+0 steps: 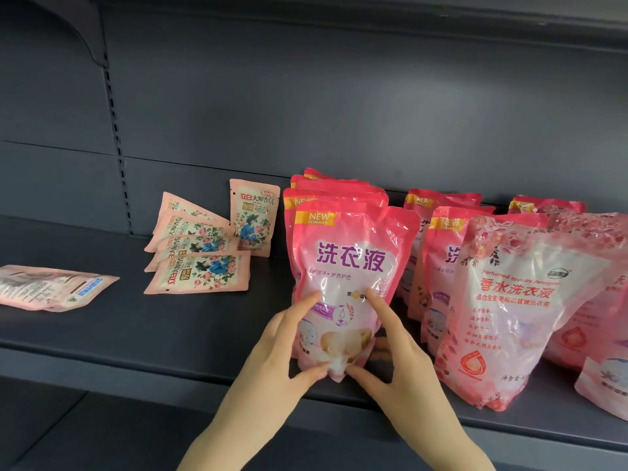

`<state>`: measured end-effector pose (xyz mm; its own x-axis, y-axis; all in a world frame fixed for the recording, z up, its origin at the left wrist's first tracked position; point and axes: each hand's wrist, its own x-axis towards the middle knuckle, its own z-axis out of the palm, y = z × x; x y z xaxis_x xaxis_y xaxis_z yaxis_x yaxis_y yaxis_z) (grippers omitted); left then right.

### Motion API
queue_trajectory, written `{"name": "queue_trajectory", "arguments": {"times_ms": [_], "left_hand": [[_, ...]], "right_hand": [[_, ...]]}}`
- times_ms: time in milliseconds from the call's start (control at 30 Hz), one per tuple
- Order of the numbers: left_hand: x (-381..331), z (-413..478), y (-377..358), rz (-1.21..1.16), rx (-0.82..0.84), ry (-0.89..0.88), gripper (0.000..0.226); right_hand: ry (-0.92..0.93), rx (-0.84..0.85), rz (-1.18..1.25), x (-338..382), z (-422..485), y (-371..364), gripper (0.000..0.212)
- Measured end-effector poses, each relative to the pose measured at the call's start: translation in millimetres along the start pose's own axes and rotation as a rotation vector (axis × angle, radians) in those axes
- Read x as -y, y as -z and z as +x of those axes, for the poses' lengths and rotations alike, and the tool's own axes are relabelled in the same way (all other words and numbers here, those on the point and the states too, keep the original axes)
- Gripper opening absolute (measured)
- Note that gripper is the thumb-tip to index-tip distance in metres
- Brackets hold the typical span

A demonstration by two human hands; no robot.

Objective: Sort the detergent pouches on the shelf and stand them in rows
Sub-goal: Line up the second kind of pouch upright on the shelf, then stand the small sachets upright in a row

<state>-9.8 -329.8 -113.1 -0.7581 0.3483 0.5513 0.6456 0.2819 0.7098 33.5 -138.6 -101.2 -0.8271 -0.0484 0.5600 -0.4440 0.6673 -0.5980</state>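
Observation:
A pink detergent pouch [350, 263] with purple lettering stands upright at the front of a row of like pouches [334, 188]. My left hand [289, 348] holds its lower left side, thumb at the bottom corner and forefinger on the front. My right hand [390, 362] holds its lower right side the same way. To the right stand more pink pouches [448, 226] and a paler rose-print pouch [509, 311]. Several small floral pouches [200, 270] lie flat to the left, and one small pouch [255, 217] stands against the back wall.
The dark grey shelf [170, 331] has bare room on its left half. One flat pale pouch [51, 287] lies at the far left. More pink pouches [605, 375] crowd the right edge. An upper shelf hangs overhead.

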Motion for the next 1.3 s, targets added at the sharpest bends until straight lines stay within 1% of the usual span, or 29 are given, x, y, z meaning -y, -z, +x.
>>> {"name": "queue_trajectory", "arguments": {"times_ms": [100,133,167,200,267,300,333,367,400,433,467,500,567,633,700,833,967,1067,1167,1300], "left_hand": [[-3,-2,3,0.046,0.02,0.017,0.091],[-5,-4,5,0.075,0.026,0.018,0.09],[-5,-5,9,0.113,0.028,0.009,0.087],[-6,-7,14,0.17,0.026,-0.007,0.081],[-6,-10,31,0.345,0.003,-0.063,0.06],[-4,-11,41,0.454,-0.007,-0.106,0.049],[-4,-9,53,0.56,-0.004,-0.149,0.044],[-4,-6,65,0.651,0.009,-0.187,0.044],[-5,-2,78,0.727,0.037,-0.212,0.048],[-5,3,90,0.784,0.079,-0.223,0.053],[-4,9,102,0.828,0.13,-0.226,0.058],[-1,13,114,0.871,0.18,-0.233,0.061],[7,20,137,0.953,0.249,-0.271,0.062],[16,25,159,1.021,0.276,-0.339,0.058],[24,28,179,1.073,0.283,-0.406,0.055],[41,32,220,1.113,0.327,-0.431,0.062],[58,46,259,1.175,0.402,-0.494,0.054],[71,66,280,1.219,0.442,-0.484,0.05],[83,92,291,1.225,0.463,-0.409,0.042],[99,128,283,1.284,0.461,-0.347,0.05]], "right_hand": [[-0.001,0.021,-0.034,6,-2,3,0.1],[-0.001,0.024,-0.079,8,-4,6,0.096],[0.011,0.012,-0.153,11,-6,9,0.087],[0.031,-0.023,-0.25,15,-7,13,0.073],[0.121,-0.152,-0.459,20,-6,23,0.037],[0.159,-0.194,-0.516,21,-4,28,0.028],[0.194,-0.208,-0.555,24,-1,34,0.034],[0.242,-0.18,-0.579,27,3,40,0.044],[0.271,-0.109,-0.62,33,8,45,0.05],[0.295,0.005,-0.678,40,13,48,0.053],[0.287,0.146,-0.743,47,18,50,0.056],[0.281,0.25,-0.794,55,23,50,0.059],[0.308,0.382,-0.9,71,32,46,0.059],[0.303,0.46,-0.917,86,42,37,0.053],[0.278,0.494,-0.914,102,50,27,0.051],[0.255,0.502,-0.918,132,70,-12,0.053],[0.301,0.502,-0.97,154,107,-65,0.052],[0.264,0.514,-1.042,165,142,-93,0.054],[0.164,0.515,-1.102,168,174,-112,0.054],[0.008,0.551,-1.151,156,211,-132,0.057]]}}
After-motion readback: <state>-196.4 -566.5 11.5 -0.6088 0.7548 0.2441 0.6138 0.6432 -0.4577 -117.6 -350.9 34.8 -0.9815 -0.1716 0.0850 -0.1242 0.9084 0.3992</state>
